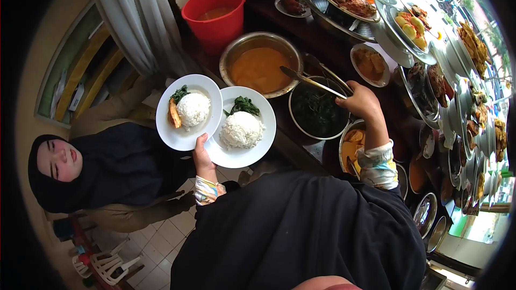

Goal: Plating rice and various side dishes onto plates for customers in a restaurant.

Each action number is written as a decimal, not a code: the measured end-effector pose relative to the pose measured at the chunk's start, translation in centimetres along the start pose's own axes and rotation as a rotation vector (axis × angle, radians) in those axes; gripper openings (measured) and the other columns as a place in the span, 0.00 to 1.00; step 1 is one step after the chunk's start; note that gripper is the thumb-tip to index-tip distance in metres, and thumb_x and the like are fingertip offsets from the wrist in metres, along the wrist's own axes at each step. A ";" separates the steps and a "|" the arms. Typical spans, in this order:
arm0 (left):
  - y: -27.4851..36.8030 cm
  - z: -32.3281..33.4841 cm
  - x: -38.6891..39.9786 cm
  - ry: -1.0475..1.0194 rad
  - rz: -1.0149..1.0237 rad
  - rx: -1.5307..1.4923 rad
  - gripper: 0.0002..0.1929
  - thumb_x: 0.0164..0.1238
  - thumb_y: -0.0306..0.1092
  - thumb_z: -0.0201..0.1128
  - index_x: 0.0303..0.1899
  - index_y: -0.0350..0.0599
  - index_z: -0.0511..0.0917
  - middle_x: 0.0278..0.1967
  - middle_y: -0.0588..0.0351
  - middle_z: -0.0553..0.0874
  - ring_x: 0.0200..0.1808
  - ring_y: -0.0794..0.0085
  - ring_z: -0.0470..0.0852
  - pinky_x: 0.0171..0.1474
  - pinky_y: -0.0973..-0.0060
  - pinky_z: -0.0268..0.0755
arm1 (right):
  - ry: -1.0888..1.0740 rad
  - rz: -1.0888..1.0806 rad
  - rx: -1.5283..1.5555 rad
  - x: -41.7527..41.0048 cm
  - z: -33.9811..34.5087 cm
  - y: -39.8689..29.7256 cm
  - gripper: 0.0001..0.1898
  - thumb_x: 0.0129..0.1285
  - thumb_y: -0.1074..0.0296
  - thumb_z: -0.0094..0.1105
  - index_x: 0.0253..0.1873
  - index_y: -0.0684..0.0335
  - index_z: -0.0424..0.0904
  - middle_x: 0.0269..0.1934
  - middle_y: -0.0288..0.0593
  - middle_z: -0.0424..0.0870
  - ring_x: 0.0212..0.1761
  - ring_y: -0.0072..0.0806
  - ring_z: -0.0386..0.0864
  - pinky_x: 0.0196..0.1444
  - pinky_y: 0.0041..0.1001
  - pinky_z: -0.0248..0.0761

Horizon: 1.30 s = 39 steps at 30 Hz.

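Two white plates are gripped at their rims by my left hand (204,156), its thumb on top where they overlap. The left plate (164,127) carries a mound of white rice (194,108), dark cooked greens (179,94) and a browned fried piece (174,114). On the right plate (264,145) are a rice mound (242,129) and greens (245,106). My right hand (360,98) grips metal tongs (318,83) with their arms spread. Nothing shows between the tips. The tongs reach over a bowl of dark greens (319,108) and the edge of a steel basin of orange curry sauce (262,68).
A red bucket (217,28) stands behind the basin. Nearer my right arm is a pot of yellow curry (354,145). Stacked dishes of food (413,28) line the window side. At left stands a person (117,165) in dark clothing; a white plastic chair (111,264) is lower left.
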<state>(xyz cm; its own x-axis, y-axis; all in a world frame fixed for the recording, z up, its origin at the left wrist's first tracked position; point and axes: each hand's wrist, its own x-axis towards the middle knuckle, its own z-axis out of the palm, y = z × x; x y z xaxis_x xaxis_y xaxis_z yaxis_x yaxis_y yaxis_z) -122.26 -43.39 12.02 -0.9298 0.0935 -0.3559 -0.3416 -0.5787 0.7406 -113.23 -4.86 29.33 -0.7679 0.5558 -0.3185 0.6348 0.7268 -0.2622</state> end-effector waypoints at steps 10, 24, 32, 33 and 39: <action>-0.8 3.9 1.3 -0.099 -0.053 -0.008 0.24 0.57 0.35 0.56 0.54 0.30 0.68 0.50 0.47 0.77 0.52 0.60 0.77 0.57 0.66 0.68 | -0.074 0.266 0.007 -4.7 9.2 5.5 0.40 0.49 0.50 0.65 0.59 0.76 0.60 0.53 0.66 0.72 0.51 0.52 0.76 0.53 0.38 0.71; -3.8 10.6 -2.5 -0.202 -0.115 0.050 0.23 0.59 0.36 0.52 0.54 0.32 0.69 0.51 0.46 0.78 0.52 0.59 0.77 0.59 0.64 0.67 | 0.413 0.158 0.350 -1.2 9.8 11.9 0.24 0.49 0.66 0.68 0.52 0.67 0.74 0.50 0.58 0.74 0.49 0.50 0.76 0.52 0.37 0.72; -5.8 12.6 -5.2 -0.283 -0.214 0.053 0.22 0.59 0.34 0.56 0.53 0.31 0.70 0.50 0.47 0.78 0.51 0.62 0.78 0.57 0.68 0.68 | 0.619 -0.268 0.660 5.5 10.5 17.0 0.07 0.53 0.69 0.65 0.30 0.65 0.78 0.33 0.50 0.79 0.39 0.41 0.78 0.40 0.34 0.70; -6.0 13.0 -5.6 -0.281 -0.212 0.052 0.22 0.59 0.34 0.56 0.53 0.31 0.70 0.50 0.47 0.78 0.51 0.62 0.78 0.57 0.68 0.68 | 0.695 -0.124 0.680 5.5 9.9 17.2 0.08 0.55 0.67 0.64 0.31 0.65 0.77 0.33 0.51 0.78 0.38 0.42 0.77 0.39 0.35 0.69; -6.9 14.2 -6.7 -0.342 -0.321 0.070 0.22 0.58 0.34 0.56 0.53 0.30 0.70 0.49 0.47 0.79 0.50 0.62 0.79 0.56 0.68 0.70 | 0.856 -0.381 0.402 7.3 9.9 17.1 0.13 0.66 0.63 0.49 0.35 0.67 0.75 0.31 0.53 0.78 0.37 0.51 0.76 0.42 0.39 0.70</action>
<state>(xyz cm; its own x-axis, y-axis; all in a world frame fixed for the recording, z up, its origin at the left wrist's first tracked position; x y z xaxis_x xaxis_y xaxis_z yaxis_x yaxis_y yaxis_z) -115.61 -28.50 17.38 -0.7633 0.5271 -0.3736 -0.6167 -0.4220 0.6646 -107.12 7.60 13.51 -0.6282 0.5322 0.5676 0.1959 0.8142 -0.5466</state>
